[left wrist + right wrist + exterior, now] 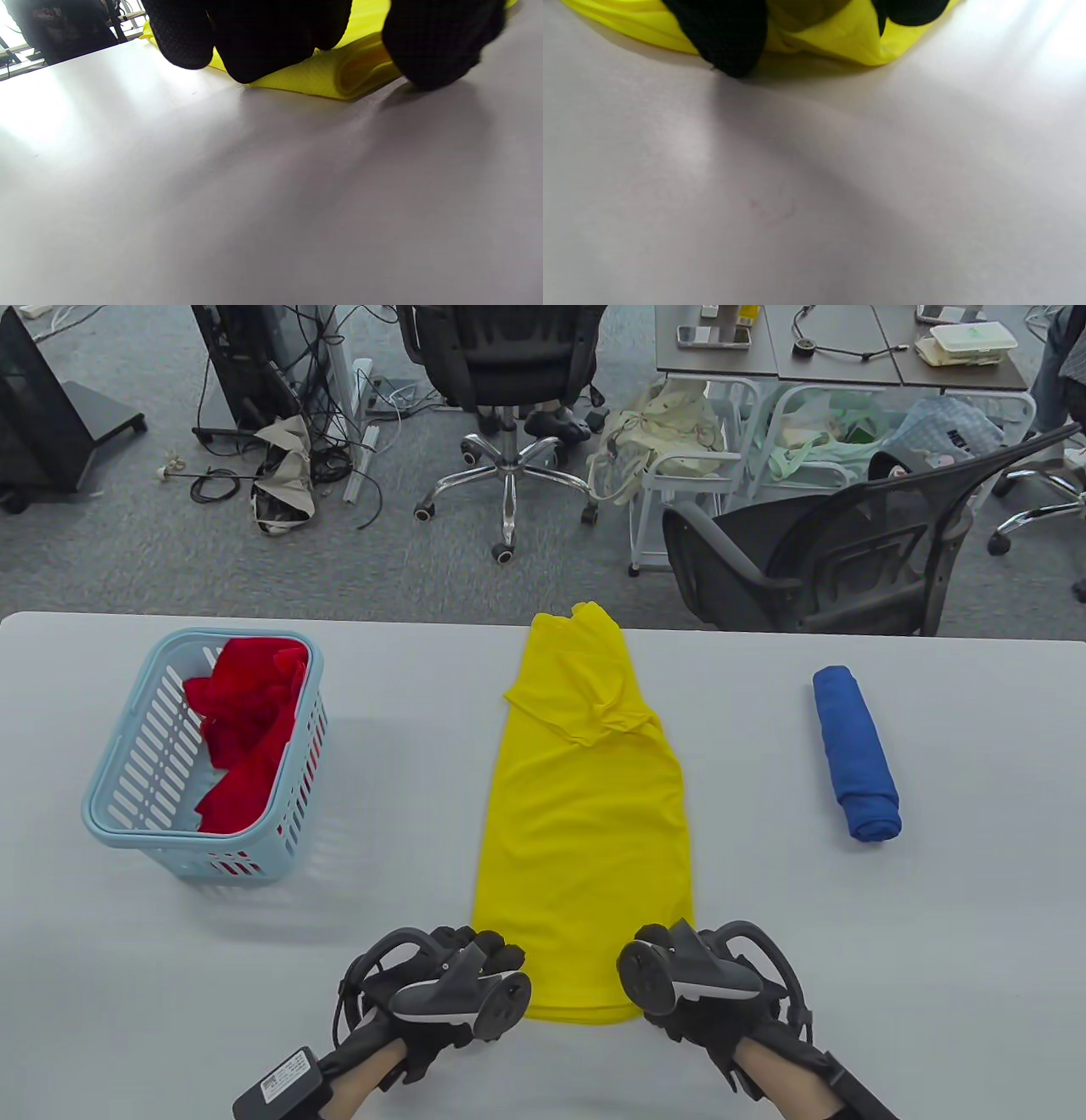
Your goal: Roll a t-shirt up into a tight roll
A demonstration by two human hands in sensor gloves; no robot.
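We see one wide table (933, 950), pale grey and smooth with a matte sheen, carrying everything here. Down its middle lies one yellow shirt (585, 814), folded into a long narrow strip of thin, fine-mesh knit, its far end at the table's far edge and its near end just in front of us, where the left wrist view shows the layers stacked in a soft rounded fold. To the left stands one basket (127, 780), light blue plastic, rectangular with rounded corners and slotted walls, and in it sits one red cloth (246, 729), crumpled and fuzzy. To the right, well apart from the shirt, lies one blue roll (855, 752), a tight cylinder of nubby fabric set lengthwise. Our two hands sit at the shirt's near end, each in a black textured glove with a dark tracker on its back. The left hand (462, 984) is at the near left corner, and its fingers (254, 51) come down onto the yellow fabric with the thumb planted on the table beside the fold; we cannot tell whether it grips the cloth or only presses it. The right hand (691, 984) is at the near right corner, its fingers (725, 38) curled over the shirt's edge and holding it.
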